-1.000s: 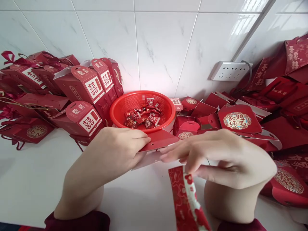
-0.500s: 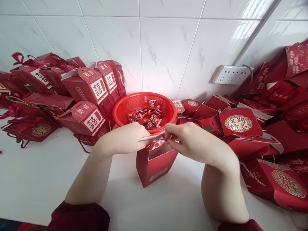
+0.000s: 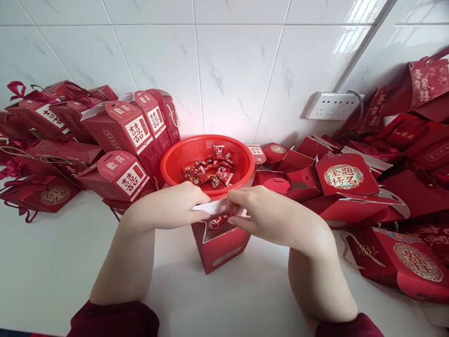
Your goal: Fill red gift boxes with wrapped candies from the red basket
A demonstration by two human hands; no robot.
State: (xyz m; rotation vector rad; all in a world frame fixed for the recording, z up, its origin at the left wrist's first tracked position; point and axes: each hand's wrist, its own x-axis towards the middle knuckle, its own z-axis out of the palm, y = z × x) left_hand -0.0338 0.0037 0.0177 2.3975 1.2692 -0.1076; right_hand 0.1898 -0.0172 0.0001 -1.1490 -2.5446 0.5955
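Observation:
A red paper gift box (image 3: 226, 250) stands upright on the white table before me, its top open. My left hand (image 3: 168, 206) is closed, pinching the white inner side of the box's far flap (image 3: 212, 206) between thumb and fingers. The fingers of my right hand (image 3: 268, 213) curl over the same flap farther right, thumb reaching into the mouth. Just inside that mouth, by my right thumb, lies a red-and-white wrapped packet (image 3: 218, 223); whether the thumb touches it is unclear. Behind the box, a red plastic basket (image 3: 168, 166) holds several small wrapped candies (image 3: 224, 175).
Several closed red gift boxes (image 3: 131, 180) are stacked at the left, some with ribbons. Opened and folded boxes (image 3: 345, 175) crowd the right side. A white power strip (image 3: 331, 106) is on the tiled wall (image 3: 235, 75). The white table (image 3: 45, 267) shows at front left.
The wrapped packet sits lower, inside the box mouth, instead of across its top. The white flap shows more openly between my hands. The whole view has shifted slightly.

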